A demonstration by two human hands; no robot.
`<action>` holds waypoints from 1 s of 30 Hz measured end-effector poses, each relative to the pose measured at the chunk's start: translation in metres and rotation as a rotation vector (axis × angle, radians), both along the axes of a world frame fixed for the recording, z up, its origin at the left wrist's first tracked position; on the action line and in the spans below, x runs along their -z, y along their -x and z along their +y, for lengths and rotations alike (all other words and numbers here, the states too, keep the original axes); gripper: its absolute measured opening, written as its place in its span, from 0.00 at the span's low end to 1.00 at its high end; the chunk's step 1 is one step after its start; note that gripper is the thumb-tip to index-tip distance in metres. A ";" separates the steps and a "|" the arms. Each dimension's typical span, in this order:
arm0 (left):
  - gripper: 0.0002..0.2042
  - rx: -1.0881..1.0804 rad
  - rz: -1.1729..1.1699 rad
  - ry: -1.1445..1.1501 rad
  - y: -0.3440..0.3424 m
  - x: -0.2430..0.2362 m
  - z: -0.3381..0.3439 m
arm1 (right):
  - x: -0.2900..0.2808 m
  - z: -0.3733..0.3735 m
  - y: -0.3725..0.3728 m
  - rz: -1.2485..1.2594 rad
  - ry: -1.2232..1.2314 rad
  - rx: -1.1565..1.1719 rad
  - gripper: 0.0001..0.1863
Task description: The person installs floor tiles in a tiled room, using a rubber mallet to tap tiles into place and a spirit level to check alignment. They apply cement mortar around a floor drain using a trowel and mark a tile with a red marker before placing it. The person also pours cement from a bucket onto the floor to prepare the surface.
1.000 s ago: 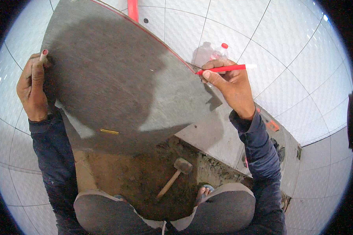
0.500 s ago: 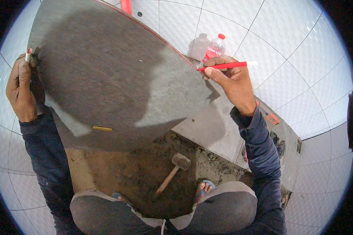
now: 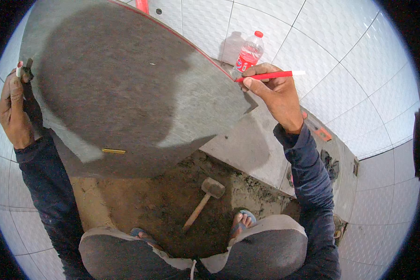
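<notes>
A large grey floor tile (image 3: 112,79) with a rough-looking face fills the left and middle. Along its far edge runs a thin red line down to the right corner. My right hand (image 3: 282,95) pinches a red marker (image 3: 273,75) with a white rear end, its tip at that corner. At the tile's left edge is my left hand (image 3: 16,109), its fingers closed round a small white tube (image 3: 19,69) with a red end, perhaps the marker's cap. Whether those fingers also grip the tile edge is hard to see. A yellow strip (image 3: 114,150) lies on the tile.
Just past my right hand stands a bottle (image 3: 251,51) with a red cap and label, against white wall tiles (image 3: 331,56). A mallet (image 3: 204,200) lies on the dirt between my feet. Laid grey tiles (image 3: 252,144) and an orange piece (image 3: 323,134) are at right.
The view has shifted a little, so the tile and my left hand sit farther left. The marker tip stays at the tile's right corner. Both hands keep their hold.
</notes>
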State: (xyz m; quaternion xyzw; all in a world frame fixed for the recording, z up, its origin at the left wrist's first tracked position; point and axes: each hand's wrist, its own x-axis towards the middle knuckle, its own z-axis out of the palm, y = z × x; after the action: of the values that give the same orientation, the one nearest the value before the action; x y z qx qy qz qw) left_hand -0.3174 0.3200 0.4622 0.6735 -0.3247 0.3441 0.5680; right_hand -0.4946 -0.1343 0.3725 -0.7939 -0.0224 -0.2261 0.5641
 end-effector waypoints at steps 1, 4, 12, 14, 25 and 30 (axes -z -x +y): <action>0.19 0.019 0.019 0.018 0.000 0.000 0.001 | 0.002 -0.001 0.001 0.006 -0.006 0.005 0.08; 0.19 -0.064 -0.006 -0.032 -0.002 -0.001 0.002 | 0.005 -0.004 0.003 0.002 -0.010 0.007 0.08; 0.21 -0.093 0.007 -0.003 -0.008 0.003 0.007 | 0.016 -0.014 0.006 0.038 -0.012 0.031 0.08; 0.22 -0.087 0.038 0.022 -0.010 0.004 0.011 | 0.020 -0.016 0.007 0.047 -0.027 0.031 0.08; 0.28 -0.043 0.287 0.099 -0.019 0.006 0.016 | 0.037 -0.032 0.014 0.049 -0.021 0.027 0.09; 0.28 -0.034 0.341 0.123 -0.018 0.008 0.015 | 0.043 -0.035 0.015 0.058 -0.025 0.038 0.09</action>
State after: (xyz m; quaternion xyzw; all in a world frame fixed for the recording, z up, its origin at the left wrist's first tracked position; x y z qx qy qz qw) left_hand -0.2993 0.3345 0.4539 0.6914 -0.1907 0.2536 0.6490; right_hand -0.5100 -0.1690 0.3299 -0.7932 0.0117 -0.2140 0.5700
